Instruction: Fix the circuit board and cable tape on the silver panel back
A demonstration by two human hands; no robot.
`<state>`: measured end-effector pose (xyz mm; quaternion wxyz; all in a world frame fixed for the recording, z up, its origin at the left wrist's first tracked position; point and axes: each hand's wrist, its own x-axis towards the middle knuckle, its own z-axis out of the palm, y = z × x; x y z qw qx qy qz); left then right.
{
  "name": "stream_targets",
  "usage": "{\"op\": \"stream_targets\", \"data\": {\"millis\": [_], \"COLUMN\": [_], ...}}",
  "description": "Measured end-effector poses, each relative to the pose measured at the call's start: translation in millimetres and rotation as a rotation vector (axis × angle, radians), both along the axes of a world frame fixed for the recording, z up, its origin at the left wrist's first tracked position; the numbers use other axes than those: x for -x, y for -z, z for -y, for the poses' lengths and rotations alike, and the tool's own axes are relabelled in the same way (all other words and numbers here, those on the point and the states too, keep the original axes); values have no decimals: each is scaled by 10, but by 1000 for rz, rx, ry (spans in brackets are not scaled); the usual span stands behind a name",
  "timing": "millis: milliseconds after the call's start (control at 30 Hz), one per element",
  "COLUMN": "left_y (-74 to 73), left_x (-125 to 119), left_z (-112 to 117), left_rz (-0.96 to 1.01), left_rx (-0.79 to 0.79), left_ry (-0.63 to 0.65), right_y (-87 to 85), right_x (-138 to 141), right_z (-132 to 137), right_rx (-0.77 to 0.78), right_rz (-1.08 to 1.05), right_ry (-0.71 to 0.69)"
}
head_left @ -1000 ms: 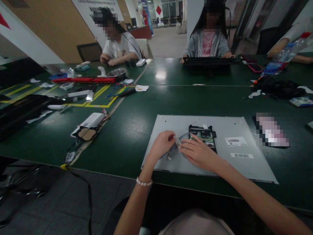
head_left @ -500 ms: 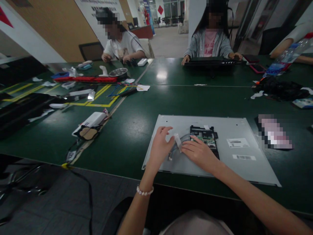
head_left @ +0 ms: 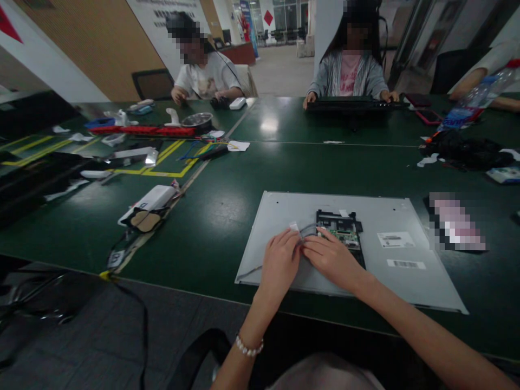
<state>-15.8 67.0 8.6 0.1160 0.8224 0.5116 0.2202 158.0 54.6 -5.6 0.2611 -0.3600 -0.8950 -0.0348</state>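
A grey display panel [head_left: 382, 214] lies face down on the green table [head_left: 227, 200] in front of me. A small green circuit board [head_left: 340, 230] in a black frame sits at its middle. A thin grey cable with a white tape tab [head_left: 294, 226] curves left from the board. My left hand [head_left: 281, 261] and my right hand [head_left: 331, 257] rest side by side on the panel, fingers bent down over the cable just left of the board. What their fingertips pinch is hidden.
A white box [head_left: 149, 199] and a tan pad lie to the left, with black cords running off the table edge. Tools, a red bar [head_left: 140, 130] and a metal bowl [head_left: 196, 120] lie further back. Two people sit across the table. A blurred card [head_left: 455, 222] lies right.
My left hand has moved right and down onto the cable beside my right hand. The white tape tab, held up before, now lies just beyond my fingertips.
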Motion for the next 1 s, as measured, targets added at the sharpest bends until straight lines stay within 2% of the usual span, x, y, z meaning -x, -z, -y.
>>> {"op": "stream_targets", "data": {"millis": [333,667,900,1000], "left_y": [81,38,83,124], "left_x": [10,-20,-23,-16], "left_z": [-19,-82,-73,-66], "left_rz": [-9,-7,39,72], "left_rx": [70,98,75,48], "left_ry": [-22,-17,-11,-16], "right_y": [11,-76,-187,-296], "right_x": [39,57,-40,-216], "right_z": [44,127,102,125], "right_rx": [-9,4,137,216], "right_rz": [43,112,-15,-108], "right_ry": [-12,-70,-101,-37]}}
